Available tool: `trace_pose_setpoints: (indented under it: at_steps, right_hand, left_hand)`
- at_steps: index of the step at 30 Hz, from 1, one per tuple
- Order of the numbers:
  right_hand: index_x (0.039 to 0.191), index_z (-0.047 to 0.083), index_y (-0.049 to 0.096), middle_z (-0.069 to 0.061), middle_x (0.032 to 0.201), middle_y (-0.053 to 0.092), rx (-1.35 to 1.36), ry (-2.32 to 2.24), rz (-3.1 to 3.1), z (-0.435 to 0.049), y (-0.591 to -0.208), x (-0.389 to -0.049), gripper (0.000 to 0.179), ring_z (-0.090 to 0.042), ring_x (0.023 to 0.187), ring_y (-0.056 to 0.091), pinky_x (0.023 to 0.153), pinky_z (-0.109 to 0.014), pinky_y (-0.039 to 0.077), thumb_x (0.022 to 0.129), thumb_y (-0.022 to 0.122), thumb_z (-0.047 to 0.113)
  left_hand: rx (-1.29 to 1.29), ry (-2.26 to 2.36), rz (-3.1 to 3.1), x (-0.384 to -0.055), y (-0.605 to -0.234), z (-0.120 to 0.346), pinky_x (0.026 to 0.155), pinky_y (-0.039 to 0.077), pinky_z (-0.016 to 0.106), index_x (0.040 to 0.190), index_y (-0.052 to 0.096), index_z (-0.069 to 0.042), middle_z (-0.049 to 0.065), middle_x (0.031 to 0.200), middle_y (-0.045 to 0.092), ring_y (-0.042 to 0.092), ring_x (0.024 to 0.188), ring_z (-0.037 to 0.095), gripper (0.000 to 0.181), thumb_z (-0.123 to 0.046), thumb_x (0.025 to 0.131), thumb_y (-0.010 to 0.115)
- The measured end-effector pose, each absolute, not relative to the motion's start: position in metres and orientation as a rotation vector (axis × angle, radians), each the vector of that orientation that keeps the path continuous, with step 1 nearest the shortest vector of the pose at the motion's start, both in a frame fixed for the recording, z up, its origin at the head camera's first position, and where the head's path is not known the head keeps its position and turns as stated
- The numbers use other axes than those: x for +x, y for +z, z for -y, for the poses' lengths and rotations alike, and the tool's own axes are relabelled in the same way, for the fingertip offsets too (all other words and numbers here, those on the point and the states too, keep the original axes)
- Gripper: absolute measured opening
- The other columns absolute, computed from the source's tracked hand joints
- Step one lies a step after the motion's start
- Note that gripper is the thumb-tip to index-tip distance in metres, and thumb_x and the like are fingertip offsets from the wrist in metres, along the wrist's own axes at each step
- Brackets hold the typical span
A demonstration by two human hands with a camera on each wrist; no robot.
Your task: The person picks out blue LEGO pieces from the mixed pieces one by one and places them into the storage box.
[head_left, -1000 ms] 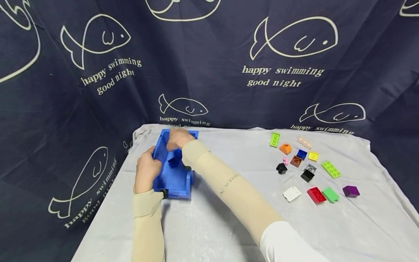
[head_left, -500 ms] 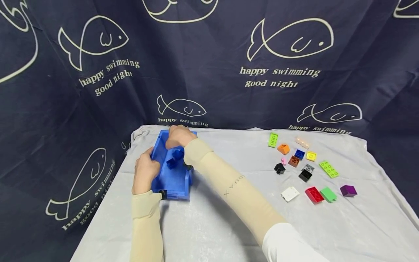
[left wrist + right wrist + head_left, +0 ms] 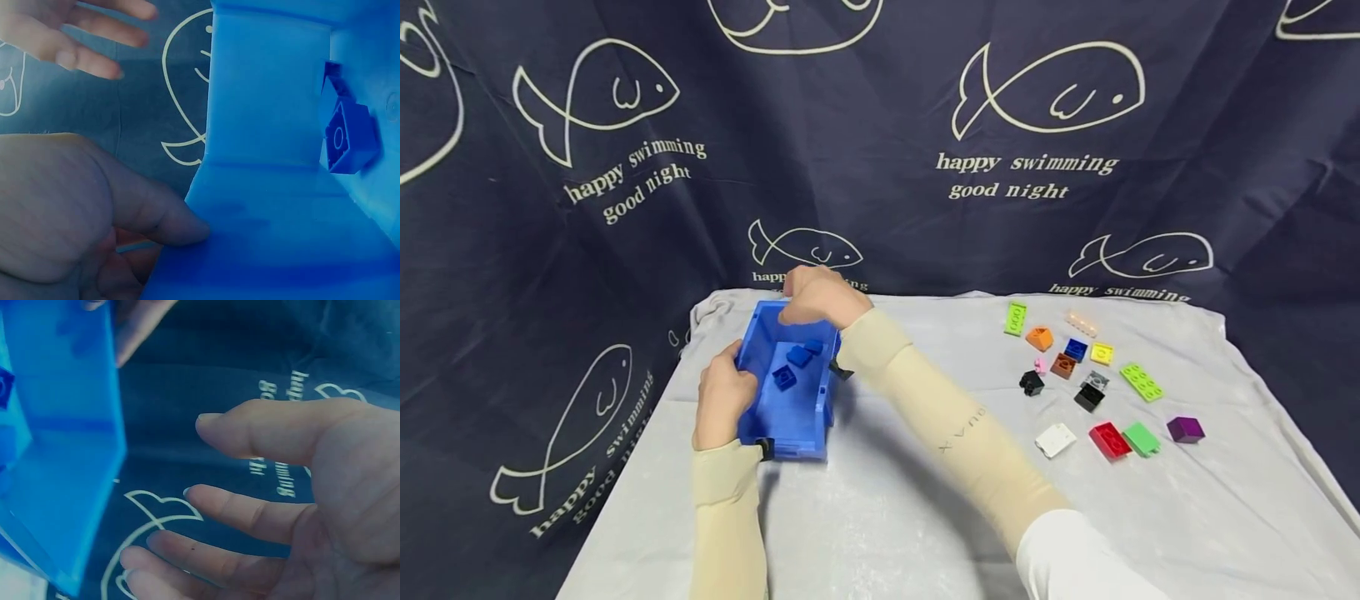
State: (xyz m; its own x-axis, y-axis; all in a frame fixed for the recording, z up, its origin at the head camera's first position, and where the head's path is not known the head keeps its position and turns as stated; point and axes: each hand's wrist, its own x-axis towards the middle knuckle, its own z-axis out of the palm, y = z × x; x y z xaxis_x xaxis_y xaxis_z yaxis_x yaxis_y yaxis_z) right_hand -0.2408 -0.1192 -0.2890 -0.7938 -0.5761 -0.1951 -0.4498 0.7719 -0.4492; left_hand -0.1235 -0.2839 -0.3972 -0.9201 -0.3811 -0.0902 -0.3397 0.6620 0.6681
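A blue plastic bin [image 3: 786, 429] stands at the left of the table, with three blue toy bricks [image 3: 785, 377] lying on its floor. My left hand [image 3: 722, 396] grips the bin's left wall; in the left wrist view its thumb lies over the rim and the other fingers are partly hidden behind the wall. My right hand [image 3: 823, 296] is raised over the bin's far end. In the right wrist view its fingers are spread apart and bent loosely, with nothing between them, beside the bin's edge.
Loose toy bricks lie scattered on the right of the white-covered table: a white one [image 3: 1056, 440], a red one [image 3: 1109, 440], a green one [image 3: 1142, 439], a purple one [image 3: 1186, 429], a lime plate [image 3: 1141, 382] and several more. A dark fish-print cloth [image 3: 895, 208] hangs behind.
My right hand has risen out of the bin toward its far end, uncovering the blue bricks inside. The left hand keeps its grip on the wall. The head view has turned slightly.
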Motion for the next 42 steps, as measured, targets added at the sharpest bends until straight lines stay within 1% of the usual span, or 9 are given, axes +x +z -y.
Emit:
trace_pose_setpoints:
  at_steps: [3,6,9,19,24,29,34,39,42]
  right_hand:
    - [0.133,0.017,0.065,0.005,0.129,0.065,-0.784,-0.577,-2.641,0.111,-0.279,-0.238,0.049,-0.021,0.120,0.056,0.100,-0.040,0.050,0.088,0.073,0.036]
    - [0.137,0.017,0.064,0.004,0.135,0.065,-0.795,-0.586,-2.649,0.102,-0.272,-0.235,0.052,-0.022,0.131,0.053,0.108,-0.043,0.048,0.090,0.073,0.037]
    - [0.138,0.019,0.064,0.004,0.136,0.064,-0.785,-0.597,-2.675,0.093,-0.268,-0.234,0.052,-0.021,0.131,0.052,0.107,-0.043,0.048,0.091,0.073,0.038]
    - [0.130,0.018,0.066,-0.001,0.121,0.069,-0.684,-0.765,-2.858,0.042,-0.276,-0.247,0.044,-0.023,0.098,0.062,0.087,-0.042,0.053,0.088,0.073,0.030]
    - [0.128,0.015,0.068,-0.004,0.110,0.071,-0.626,-0.790,-2.918,0.005,-0.287,-0.258,0.044,-0.025,0.103,0.063,0.091,-0.044,0.052,0.087,0.073,0.030]
    - [0.129,0.016,0.067,-0.010,0.121,0.069,-0.450,-0.812,-2.912,-0.045,-0.302,-0.270,0.044,-0.029,0.114,0.062,0.097,-0.048,0.050,0.088,0.072,0.032]
    - [0.130,0.014,0.066,-0.017,0.135,0.065,-0.297,-0.751,-2.917,-0.095,-0.320,-0.280,0.046,-0.040,0.125,0.057,0.103,-0.054,0.047,0.089,0.070,0.032]
    - [0.134,0.011,0.063,-0.021,0.145,0.057,-0.152,-0.710,-2.845,-0.147,-0.336,-0.285,0.048,-0.041,0.122,0.056,0.099,-0.055,0.048,0.091,0.066,0.030]
    - [0.138,0.008,0.060,-0.024,0.149,0.051,-0.079,-0.686,-2.800,-0.176,-0.343,-0.286,0.051,-0.043,0.125,0.054,0.100,-0.058,0.047,0.093,0.064,0.030]
  left_hand:
    - [0.619,-1.119,2.820,-0.124,-0.396,0.283,0.111,0.040,0.062,0.158,0.039,-0.002,0.031,0.152,0.048,0.048,0.138,0.048,0.069,-0.002,0.089,0.035]
    - [0.625,-1.120,2.822,-0.124,-0.395,0.282,0.111,0.040,0.062,0.158,0.039,-0.002,0.030,0.152,0.048,0.048,0.138,0.048,0.069,-0.002,0.090,0.035]
    - [0.620,-1.107,2.813,-0.123,-0.396,0.282,0.111,0.041,0.062,0.158,0.040,-0.003,0.030,0.151,0.049,0.049,0.136,0.049,0.069,-0.002,0.089,0.035]
    - [0.585,-1.081,2.802,-0.124,-0.397,0.285,0.108,0.043,0.062,0.157,0.042,-0.002,0.031,0.149,0.051,0.052,0.132,0.049,0.070,-0.001,0.087,0.035]
    - [0.608,-1.095,2.809,-0.125,-0.395,0.285,0.109,0.042,0.063,0.158,0.041,-0.004,0.030,0.150,0.050,0.050,0.135,0.050,0.070,-0.001,0.088,0.035]
    - [0.611,-1.118,2.819,-0.123,-0.398,0.282,0.111,0.040,0.063,0.158,0.039,-0.003,0.030,0.152,0.048,0.048,0.137,0.050,0.070,-0.002,0.088,0.036]
    - [0.594,-1.107,2.812,-0.122,-0.401,0.283,0.111,0.040,0.063,0.158,0.039,0.001,0.031,0.153,0.047,0.048,0.136,0.050,0.070,-0.001,0.088,0.035]
    - [0.576,-1.086,2.815,-0.122,-0.400,0.282,0.110,0.040,0.064,0.157,0.040,0.001,0.031,0.151,0.048,0.049,0.135,0.051,0.070,-0.002,0.087,0.035]
    - [0.586,-1.071,2.814,-0.122,-0.398,0.281,0.110,0.040,0.064,0.157,0.041,0.001,0.031,0.150,0.049,0.048,0.134,0.053,0.070,-0.002,0.087,0.035]
